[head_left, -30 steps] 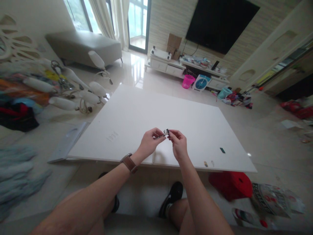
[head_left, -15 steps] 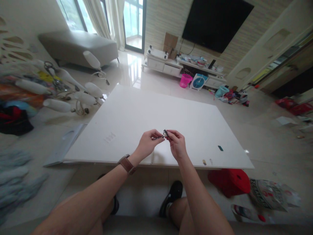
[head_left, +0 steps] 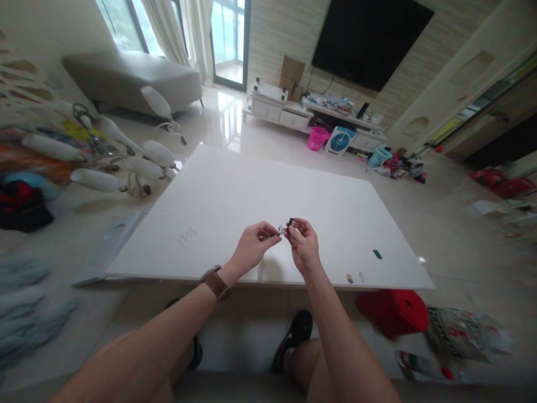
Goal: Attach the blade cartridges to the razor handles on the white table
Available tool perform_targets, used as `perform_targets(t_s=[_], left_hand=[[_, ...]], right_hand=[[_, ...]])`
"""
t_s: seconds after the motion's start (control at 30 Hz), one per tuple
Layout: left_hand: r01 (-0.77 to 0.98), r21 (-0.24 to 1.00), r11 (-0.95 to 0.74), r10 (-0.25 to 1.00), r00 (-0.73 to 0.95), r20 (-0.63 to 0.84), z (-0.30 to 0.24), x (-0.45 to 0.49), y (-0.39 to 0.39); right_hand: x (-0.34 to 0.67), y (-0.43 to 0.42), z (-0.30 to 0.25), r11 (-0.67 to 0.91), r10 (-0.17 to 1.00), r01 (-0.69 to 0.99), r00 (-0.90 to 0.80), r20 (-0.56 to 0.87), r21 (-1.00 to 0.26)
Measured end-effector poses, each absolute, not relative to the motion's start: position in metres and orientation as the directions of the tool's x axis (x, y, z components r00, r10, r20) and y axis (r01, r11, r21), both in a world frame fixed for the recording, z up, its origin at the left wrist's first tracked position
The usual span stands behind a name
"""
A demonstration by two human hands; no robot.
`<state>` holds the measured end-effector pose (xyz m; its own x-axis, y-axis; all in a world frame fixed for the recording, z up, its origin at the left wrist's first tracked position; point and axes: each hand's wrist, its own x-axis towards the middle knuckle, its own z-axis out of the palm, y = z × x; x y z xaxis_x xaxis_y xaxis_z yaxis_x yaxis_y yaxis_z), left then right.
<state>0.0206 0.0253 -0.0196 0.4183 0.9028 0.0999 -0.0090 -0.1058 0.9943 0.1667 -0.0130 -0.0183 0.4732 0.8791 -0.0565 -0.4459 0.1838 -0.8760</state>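
My left hand (head_left: 254, 245) is closed in a pinch on a small silver metal piece (head_left: 279, 230), too small to make out its kind. Close by, my right hand (head_left: 304, 246) pinches a small black piece (head_left: 290, 224) that sticks up between thumb and fingers. Both hands hover over the near middle of the white table (head_left: 260, 184), their fingertips nearly meeting. On the tabletop to the right lies a dark green strip (head_left: 377, 254). A small brownish piece (head_left: 349, 278) and a pale small piece (head_left: 361, 276) lie at the near edge.
Below the table's right corner stand a red container (head_left: 394, 313), a plastic bag (head_left: 461, 333) and a bottle (head_left: 423, 366). A lamp with white shades (head_left: 157, 154) is at the left. Beyond the table are a pink basket (head_left: 318, 138) and a blue-white fan (head_left: 339, 141).
My right hand has drawn slightly away from the left, and the black piece in it now stands apart from the silver piece. My left hand has barely moved.
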Motion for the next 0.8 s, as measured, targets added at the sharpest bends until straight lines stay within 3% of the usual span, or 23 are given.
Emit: perform_targets(t_s=[0.47, 0.8], left_hand=[[-0.055, 0.997, -0.063, 0.898, 0.433, 0.080, -0.015, 0.023, 0.020], [-0.130, 0.990, -0.063, 0.907, 0.406, 0.111, -0.008, 0.023, 0.018]], right_hand=[[0.163, -0.017, -0.016, 0.125, 0.897, -0.552, 0.417, -0.143, -0.824], [0.156, -0.018, -0.013, 0.150, 0.948, -0.594, 0.314, -0.057, -0.790]])
